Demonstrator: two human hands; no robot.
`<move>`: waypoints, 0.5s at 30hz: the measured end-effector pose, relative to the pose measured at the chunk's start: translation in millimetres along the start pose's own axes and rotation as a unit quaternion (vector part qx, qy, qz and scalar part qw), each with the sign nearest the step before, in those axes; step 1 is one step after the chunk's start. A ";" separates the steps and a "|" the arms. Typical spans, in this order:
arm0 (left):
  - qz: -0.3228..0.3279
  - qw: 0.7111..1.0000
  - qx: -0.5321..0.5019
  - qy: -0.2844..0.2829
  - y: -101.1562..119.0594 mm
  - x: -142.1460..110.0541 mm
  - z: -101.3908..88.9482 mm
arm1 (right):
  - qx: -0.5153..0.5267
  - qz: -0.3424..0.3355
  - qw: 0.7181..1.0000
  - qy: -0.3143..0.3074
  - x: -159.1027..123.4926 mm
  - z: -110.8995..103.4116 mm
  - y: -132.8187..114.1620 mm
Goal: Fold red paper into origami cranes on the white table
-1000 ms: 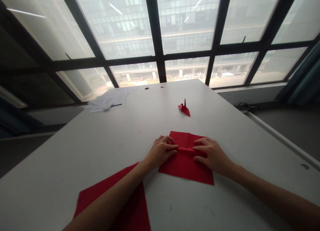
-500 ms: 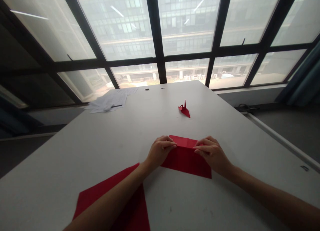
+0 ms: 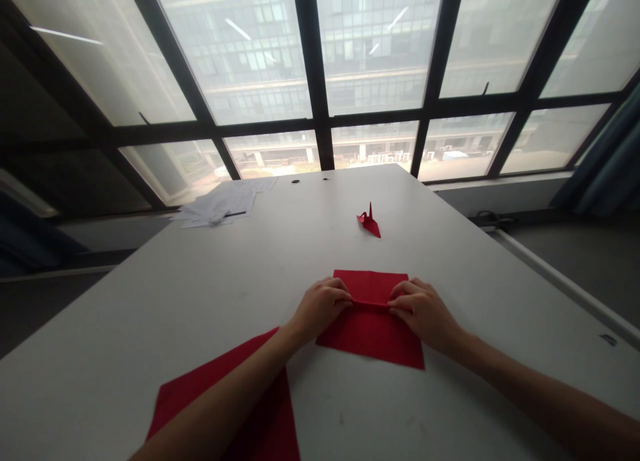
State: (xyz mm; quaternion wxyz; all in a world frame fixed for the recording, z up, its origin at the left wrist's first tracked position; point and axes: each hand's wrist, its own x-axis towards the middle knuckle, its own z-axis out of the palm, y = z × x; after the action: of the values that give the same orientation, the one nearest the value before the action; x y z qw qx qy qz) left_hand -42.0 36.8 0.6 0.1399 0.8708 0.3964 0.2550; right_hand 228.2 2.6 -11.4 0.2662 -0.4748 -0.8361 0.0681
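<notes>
So the crane (image 3: 369,225) is my reference point here: small, red, folded paper, all sharp points, with one thin spike standing straight up. It's sitting on the table (image 3: 280,248), which is smooth and white with a few faint smudges.

On the near side of the crane is the sheet (image 3: 373,331), flat-coloured red paper with straight edges. A narrow raised ridge runs across its middle, and there's a faint crease in the part beyond the ridge. Left hand (image 3: 325,301) has one end of that ridge pinched between thumb and fingers, right hand (image 3: 417,308) has the other end pinched the same way. Both grips look light, fingers bent, not balled into fists.

Nearer than that, off to the left of the crane, there's a second sheet (image 3: 270,414), same red and also crisp-edged, partly hidden under the left forearm. Well left of the crane is a loose spread of thin white papers (image 3: 225,198) with a dark pen (image 3: 236,214) on them. Beyond the crane it's all big glass panes (image 3: 373,41) in a thick dark frame (image 3: 313,68), and far right of it hangs a blue curtain (image 3: 600,161) in soft folds.
</notes>
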 end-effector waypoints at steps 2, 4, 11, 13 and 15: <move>-0.009 1.000 -0.021 0.014 1.3 0.1 -0.5 | 0.021 0.003 1.000 0.019 0.7 0.0 0.0; -0.019 0.997 -0.058 0.050 5.4 0.4 -2.7 | 0.053 0.002 0.997 0.058 1.5 -4.2 -2.4; -0.003 0.961 -0.191 0.198 29.1 1.6 -13.1 | 0.135 -0.024 0.977 0.163 2.5 -26.2 -13.1; -0.001 0.961 -0.200 0.189 30.0 1.9 -12.9 | 0.129 -0.015 0.981 0.145 2.5 -24.6 -11.7; 0.000 0.965 -0.194 0.175 28.4 1.9 -12.1 | 0.124 -0.006 0.984 0.130 2.4 -20.1 -9.5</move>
State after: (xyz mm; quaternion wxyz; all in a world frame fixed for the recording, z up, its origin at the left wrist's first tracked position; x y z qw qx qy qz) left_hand -30.1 20.4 23.9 0.2348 0.7686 0.3575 0.4757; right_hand 230.3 -3.3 10.1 0.4298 -0.4376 -0.7825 0.1072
